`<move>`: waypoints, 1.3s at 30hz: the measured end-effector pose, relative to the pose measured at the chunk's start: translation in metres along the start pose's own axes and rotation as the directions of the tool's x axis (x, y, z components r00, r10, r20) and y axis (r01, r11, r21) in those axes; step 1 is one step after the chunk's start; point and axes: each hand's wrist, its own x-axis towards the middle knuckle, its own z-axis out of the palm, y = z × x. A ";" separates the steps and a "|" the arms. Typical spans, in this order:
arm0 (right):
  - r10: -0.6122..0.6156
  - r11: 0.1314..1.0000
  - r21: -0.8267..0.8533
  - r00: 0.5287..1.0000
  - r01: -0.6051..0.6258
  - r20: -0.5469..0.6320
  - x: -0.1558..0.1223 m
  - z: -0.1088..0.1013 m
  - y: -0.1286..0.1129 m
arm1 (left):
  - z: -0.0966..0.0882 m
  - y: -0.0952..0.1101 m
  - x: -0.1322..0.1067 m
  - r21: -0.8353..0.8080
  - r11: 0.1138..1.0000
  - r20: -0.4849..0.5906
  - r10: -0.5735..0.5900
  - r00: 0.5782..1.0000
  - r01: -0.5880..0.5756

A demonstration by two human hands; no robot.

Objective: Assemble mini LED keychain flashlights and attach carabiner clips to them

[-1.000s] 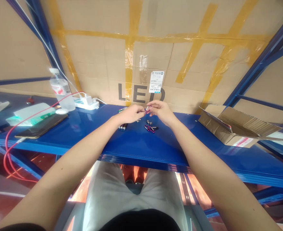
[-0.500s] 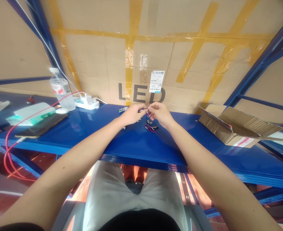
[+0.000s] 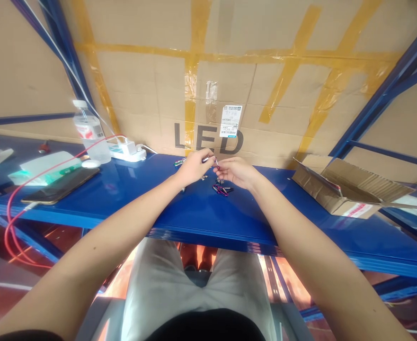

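My left hand [image 3: 195, 166] is closed, pinching a small dark rod-like piece [image 3: 205, 160] with a shiny end. Against it, the fingertips of my right hand [image 3: 239, 171] are closed on a small purplish metal piece [image 3: 217, 166]. Both hands meet just above the blue tabletop; the exact kind of these parts is too small to make out. Below my right fingers lies a pile of slim purple and black metallic pieces [image 3: 223, 190]. Small shiny metal bits [image 3: 203, 177] lie between the hands, and greenish metallic pieces [image 3: 179, 162] lie behind my left hand, partly covered.
On the left stand a plastic bottle [image 3: 93, 137], a white power strip [image 3: 128, 150], a dark phone-like slab [image 3: 62, 185] with a red cable, and a whitish-green pack [image 3: 48, 168]. An open cardboard box [image 3: 350, 189] sits right. A large carton marked LED [image 3: 208, 137] backs the blue table [image 3: 208, 218].
My hands have drawn slightly apart, and my right hand has turned with its fingers straighter. The dark rod in my left hand and the shiny piece between the fingertips show more.
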 end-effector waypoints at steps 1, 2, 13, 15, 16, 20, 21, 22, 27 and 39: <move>-0.008 1.000 -0.006 1.000 0.008 0.002 0.000 0.001 0.000 | 0.000 0.000 0.000 0.000 1.000 -0.005 -0.005 1.000 0.005; -0.027 1.000 -0.007 1.000 0.028 0.012 -0.001 0.001 0.000 | -0.001 0.001 0.000 0.002 1.000 -0.010 -0.008 1.000 0.008; -0.115 0.970 -0.207 0.991 0.126 0.066 -0.001 0.000 0.001 | -0.003 0.001 0.001 0.006 1.000 0.016 -0.024 1.000 0.024; -0.074 0.991 -0.110 0.995 0.081 0.069 -0.002 -0.001 -0.001 | -0.003 0.002 0.001 -0.001 1.000 0.020 -0.026 0.999 0.026; -0.046 0.996 -0.067 0.996 0.051 0.071 -0.002 -0.002 -0.003 | -0.004 0.002 0.002 -0.004 1.000 0.026 -0.022 0.999 0.022; 0.055 0.997 0.056 0.992 -0.062 0.113 -0.003 -0.008 -0.008 | -0.004 0.003 0.001 -0.012 1.000 0.051 0.013 0.999 -0.013; 0.074 0.994 0.074 0.989 -0.085 0.131 -0.003 -0.009 -0.009 | -0.004 0.003 0.001 -0.015 1.000 0.055 0.023 0.998 -0.022; 0.093 0.990 0.088 0.984 -0.107 0.149 -0.003 -0.010 -0.010 | -0.004 0.003 0.001 -0.017 0.999 0.058 0.031 0.998 -0.030; 0.145 0.980 0.111 0.972 -0.168 0.185 -0.002 -0.013 -0.011 | -0.003 0.004 0.000 -0.036 0.998 0.082 0.050 0.995 -0.048; 0.186 0.961 0.170 0.965 -0.217 0.184 -0.002 -0.014 -0.011 | 0.000 0.000 0.000 -0.047 0.998 0.087 0.042 0.995 -0.038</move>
